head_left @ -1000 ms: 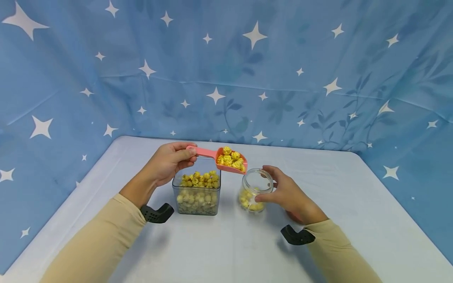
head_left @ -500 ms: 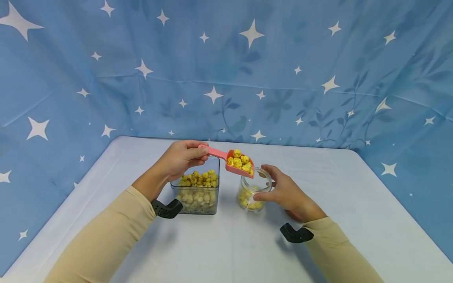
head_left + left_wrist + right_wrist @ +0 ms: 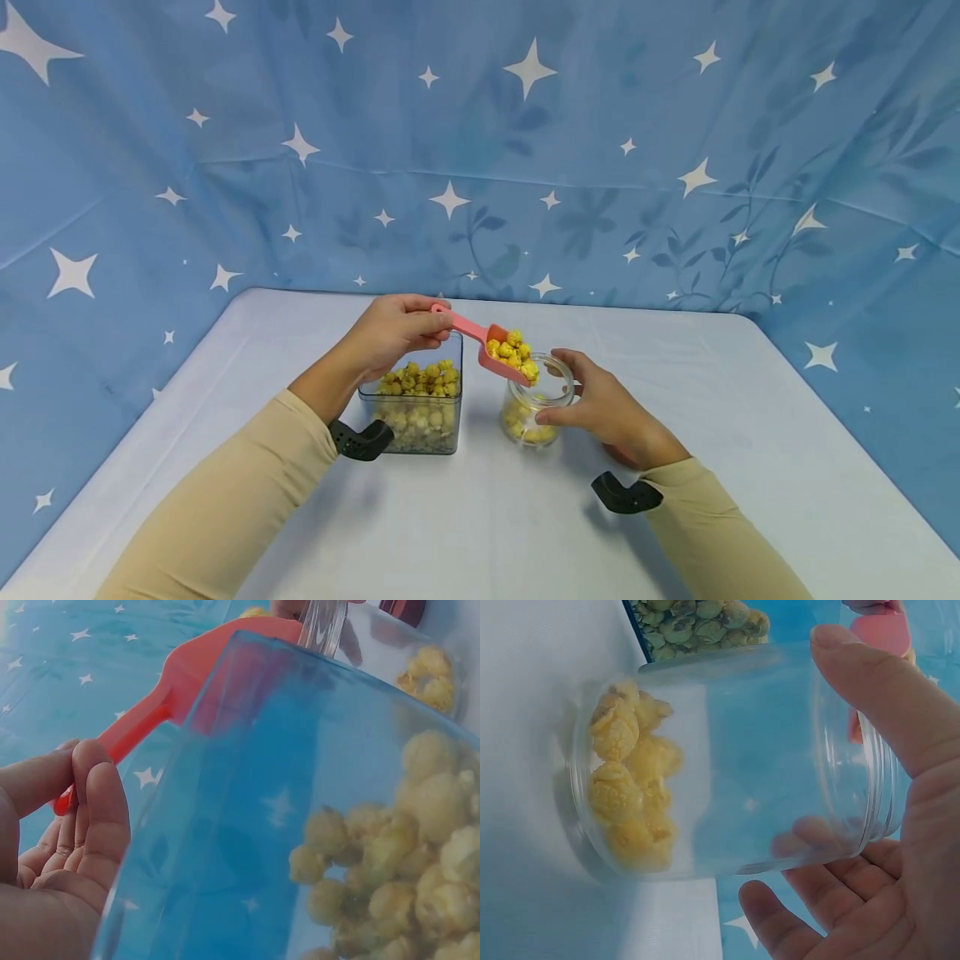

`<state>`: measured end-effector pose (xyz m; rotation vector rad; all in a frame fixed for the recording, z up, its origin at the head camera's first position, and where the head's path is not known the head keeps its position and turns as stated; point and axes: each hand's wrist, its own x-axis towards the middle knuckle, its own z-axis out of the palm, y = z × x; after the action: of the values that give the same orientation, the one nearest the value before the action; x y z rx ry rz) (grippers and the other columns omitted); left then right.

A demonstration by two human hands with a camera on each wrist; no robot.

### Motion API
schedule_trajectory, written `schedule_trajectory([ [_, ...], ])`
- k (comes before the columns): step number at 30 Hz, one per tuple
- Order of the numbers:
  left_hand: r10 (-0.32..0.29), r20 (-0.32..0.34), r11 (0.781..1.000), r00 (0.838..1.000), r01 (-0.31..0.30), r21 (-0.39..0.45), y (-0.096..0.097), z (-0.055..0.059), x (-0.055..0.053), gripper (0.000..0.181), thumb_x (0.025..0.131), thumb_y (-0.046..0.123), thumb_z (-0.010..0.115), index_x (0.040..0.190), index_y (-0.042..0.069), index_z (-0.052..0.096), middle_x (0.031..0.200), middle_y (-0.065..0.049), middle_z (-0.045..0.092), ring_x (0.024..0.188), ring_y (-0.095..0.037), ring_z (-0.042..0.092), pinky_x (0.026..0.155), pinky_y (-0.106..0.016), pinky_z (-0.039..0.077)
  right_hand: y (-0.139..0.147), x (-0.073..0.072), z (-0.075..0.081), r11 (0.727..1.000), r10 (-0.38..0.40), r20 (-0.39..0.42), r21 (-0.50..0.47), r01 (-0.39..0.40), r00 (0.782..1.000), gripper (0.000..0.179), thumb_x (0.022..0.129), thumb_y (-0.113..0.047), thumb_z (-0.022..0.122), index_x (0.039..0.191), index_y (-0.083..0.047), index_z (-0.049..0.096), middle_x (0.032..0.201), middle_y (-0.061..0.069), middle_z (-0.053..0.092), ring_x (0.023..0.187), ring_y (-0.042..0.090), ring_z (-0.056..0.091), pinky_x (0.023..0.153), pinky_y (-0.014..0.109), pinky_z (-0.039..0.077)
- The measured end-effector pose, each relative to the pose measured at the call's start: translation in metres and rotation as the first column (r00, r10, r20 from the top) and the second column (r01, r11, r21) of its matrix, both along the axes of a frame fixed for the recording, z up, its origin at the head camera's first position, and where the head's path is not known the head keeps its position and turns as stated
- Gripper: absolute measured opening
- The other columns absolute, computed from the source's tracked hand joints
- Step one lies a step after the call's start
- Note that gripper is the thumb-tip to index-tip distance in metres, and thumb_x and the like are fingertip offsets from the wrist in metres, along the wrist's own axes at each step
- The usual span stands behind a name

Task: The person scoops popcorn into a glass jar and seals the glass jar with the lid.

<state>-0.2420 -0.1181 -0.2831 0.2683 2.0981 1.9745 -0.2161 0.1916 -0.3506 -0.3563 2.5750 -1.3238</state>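
Note:
My left hand pinches the handle of a pink scoop, which is tilted down to the right and loaded with yellow popcorn. The scoop's lip lies over the mouth of a clear jar. Around that jar's upper side my right hand curves its thumb and fingers. A layer of popcorn pieces covers the jar's bottom in the right wrist view. Below the left hand stands a clear square container, partly filled with popcorn; its wall covers part of the scoop in the left wrist view.
Both containers stand on a white-covered table. A reddish object is mostly hidden beneath the right wrist. Behind the table hangs a blue curtain with white stars.
My left hand has carried the scoop right and slightly down, and its front has tipped lower, from left of the jar to over the jar's mouth. The right hand stays at the jar.

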Motion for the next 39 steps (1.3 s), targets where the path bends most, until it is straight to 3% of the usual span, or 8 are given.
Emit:
schedule_trajectory([
  [9,0.011,-0.01,1.0,1.0,-0.011,-0.006,0.002,0.001,-0.002,0.037,0.099,0.01,0.065,0.13,-0.007,0.059,0.104,-0.017,0.068,0.089,-0.018,0.068,0.085,-0.032,0.057,0.0,0.0,0.0,1.0,0.011,-0.02,0.001,-0.011,1.0,0.101,0.077,-0.033,0.089,0.154,-0.007,0.029,0.151,0.013,0.041,0.133,0.038,0.045,0.106,0.054,0.041],
  [23,0.013,-0.02,1.0,1.0,-0.013,-0.01,-0.003,0.004,-0.001,0.039,0.099,0.011,0.065,0.134,-0.005,0.057,0.106,-0.017,0.068,0.09,-0.019,0.068,0.092,-0.039,0.055,0.0,0.001,0.0,1.0,0.017,-0.035,0.015,-0.016,0.999,0.101,0.077,-0.032,0.089,0.154,-0.007,0.029,0.15,0.014,0.043,0.132,0.043,0.046,0.105,0.055,0.043],
  [33,0.038,-0.046,0.999,0.998,-0.039,-0.014,-0.031,0.012,0.004,0.039,0.101,0.011,0.061,0.135,-0.007,0.054,0.104,-0.011,0.065,0.089,-0.016,0.066,0.085,-0.029,0.056,0.0,-0.001,0.004,1.0,0.026,-0.02,0.013,-0.026,0.999,0.106,0.078,-0.035,0.089,0.157,-0.006,0.025,0.154,0.015,0.037,0.131,0.045,0.046,0.104,0.055,0.044],
  [39,0.043,-0.053,0.999,0.998,-0.043,-0.007,-0.057,0.011,0.015,0.043,0.102,0.011,0.059,0.137,-0.011,0.049,0.1,-0.006,0.065,0.088,-0.012,0.065,0.087,-0.027,0.055,0.004,-0.001,0.009,0.997,0.079,-0.11,0.026,-0.077,0.991,0.105,0.077,-0.029,0.089,0.156,0.0,0.025,0.155,0.017,0.037,0.135,0.038,0.043,0.107,0.054,0.039],
])
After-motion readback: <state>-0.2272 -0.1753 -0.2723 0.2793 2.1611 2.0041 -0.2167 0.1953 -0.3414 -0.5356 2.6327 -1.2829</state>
